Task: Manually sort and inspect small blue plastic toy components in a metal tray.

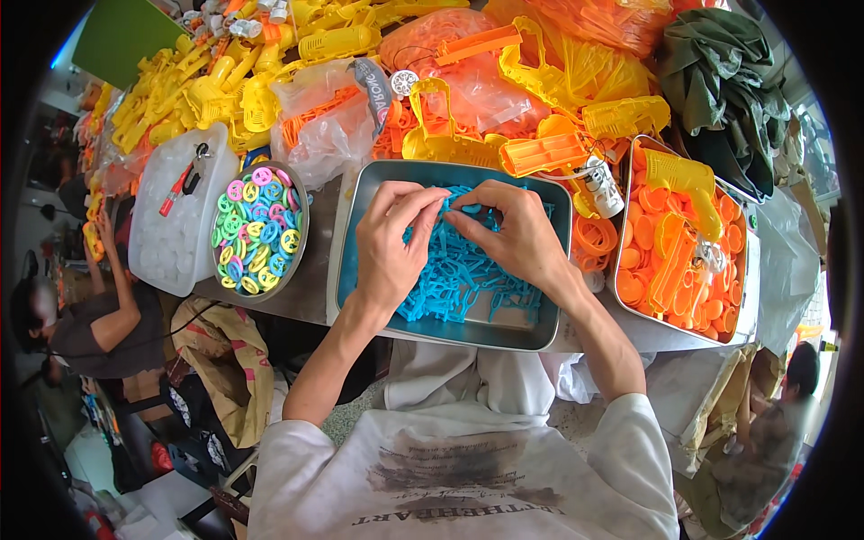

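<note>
Both of my hands are over a metal tray (346,270) heaped with small, thin blue plastic parts (450,283). My left hand (393,236) has thumb and fingers pressed together above the pile; whatever is between the tips is too small to make out. Close beside it, its tips almost meeting the left ones, my right hand (517,229) is closed in a pinch. A small blue plastic part (470,208) shows between its thumb and curled fingers. At the tray's lower right, some bare metal shows among the scattered blue parts.
A round bowl (304,225) of coloured rings and a translucent white tub (144,216) stand left. On the right is a tray (747,306) of orange parts with a yellow housing (679,180). Yellow housings (337,42) pile up behind. Two people (108,324) work nearby.
</note>
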`<state>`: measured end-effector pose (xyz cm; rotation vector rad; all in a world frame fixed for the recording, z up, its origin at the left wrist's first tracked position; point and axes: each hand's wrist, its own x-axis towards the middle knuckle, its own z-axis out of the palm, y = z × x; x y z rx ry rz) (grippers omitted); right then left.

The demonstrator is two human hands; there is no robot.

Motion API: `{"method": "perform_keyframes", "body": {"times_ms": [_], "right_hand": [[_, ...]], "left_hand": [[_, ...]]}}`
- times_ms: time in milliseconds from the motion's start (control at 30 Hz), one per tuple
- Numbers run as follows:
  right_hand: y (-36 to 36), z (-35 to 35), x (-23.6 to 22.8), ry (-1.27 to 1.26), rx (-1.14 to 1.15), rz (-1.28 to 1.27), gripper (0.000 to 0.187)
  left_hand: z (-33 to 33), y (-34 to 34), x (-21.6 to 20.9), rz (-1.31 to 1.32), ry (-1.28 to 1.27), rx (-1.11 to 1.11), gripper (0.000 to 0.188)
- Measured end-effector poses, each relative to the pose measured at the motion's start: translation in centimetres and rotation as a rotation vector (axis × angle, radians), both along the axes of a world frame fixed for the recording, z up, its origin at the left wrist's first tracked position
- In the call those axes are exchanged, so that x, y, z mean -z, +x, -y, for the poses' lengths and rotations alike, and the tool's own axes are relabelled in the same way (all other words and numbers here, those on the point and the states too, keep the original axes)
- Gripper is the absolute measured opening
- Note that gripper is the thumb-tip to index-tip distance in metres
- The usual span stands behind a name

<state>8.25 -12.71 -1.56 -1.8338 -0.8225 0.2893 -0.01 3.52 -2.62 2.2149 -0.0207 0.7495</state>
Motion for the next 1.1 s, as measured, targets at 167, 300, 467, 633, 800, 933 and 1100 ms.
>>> {"method": "perform_keyframes", "body": {"times_ms": [167,300,467,633,800,933,1100], "right_hand": [[-0.1,0.1,0.2,-0.014,0.022,0.012,0.022],[-0.2,0.0,0.3,-0.002,0.037,0.036,0.023],[-0.1,-0.1,0.2,-0.026,0.045,0.129,0.021],[0.1,0.1,0.6,0.005,0.06,0.093,0.021],[0.5,0.2,0.7,0.012,0.034,0.044,0.02],[0.6,0.4,0.2,-0.041,-0.022,-0.067,0.021],[0.9,0.4,0.5,-0.054,-0.14,-0.221,0.023]], "left_hand": [[0.3,0.0,-0.2,0.068,0.122,0.011,0.02],[0.6,-0.4,-0.4,0.067,0.21,-0.03,0.023],[0.6,-0.5,-0.4,0.039,0.263,-0.052,0.025],[0.2,-0.2,0.0,-0.077,-0.022,0.143,0.037],[-0.4,-0.3,0.0,-0.204,-0.142,0.248,0.051],[-0.6,-0.3,-0.3,-0.213,-0.103,0.253,0.056],[-0.4,-0.6,-0.6,-0.216,-0.17,0.28,0.055]]}}
